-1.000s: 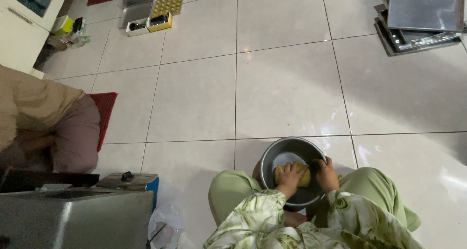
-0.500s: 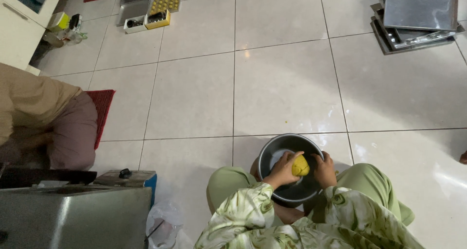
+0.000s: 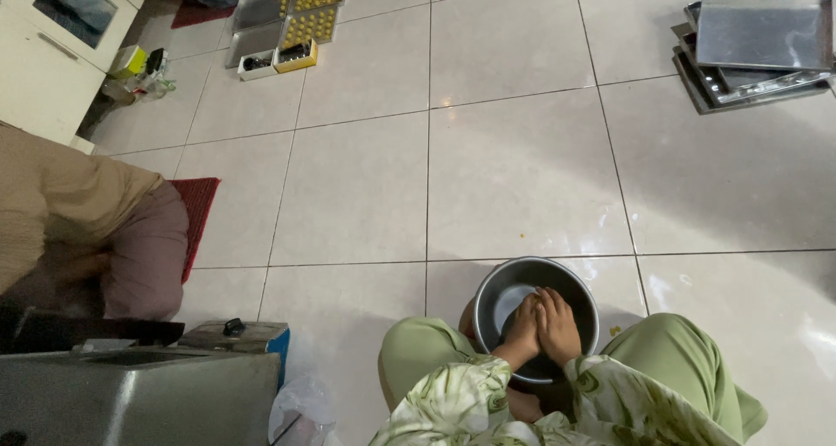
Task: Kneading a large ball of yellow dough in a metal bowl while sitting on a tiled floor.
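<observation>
Tiled floor [image 3: 366, 185], pale and glossy. Another person's bent leg [image 3: 144, 254] at 9 o'clock, on a red mat [image 3: 198, 211]. Stacked metal trays [image 3: 753, 50] at 1 o'clock; trays of small yellow pieces [image 3: 309, 10] at 11 o'clock. Metal bowl [image 3: 496, 302] at 6 o'clock, between the knees. Left hand [image 3: 522, 328] and right hand [image 3: 559, 324] pressed together over the bowl, fingers closed around something I cannot see. Risk, as I judge it: bowl rests loose on slick tile and could tip or slide under downward pressure.
</observation>
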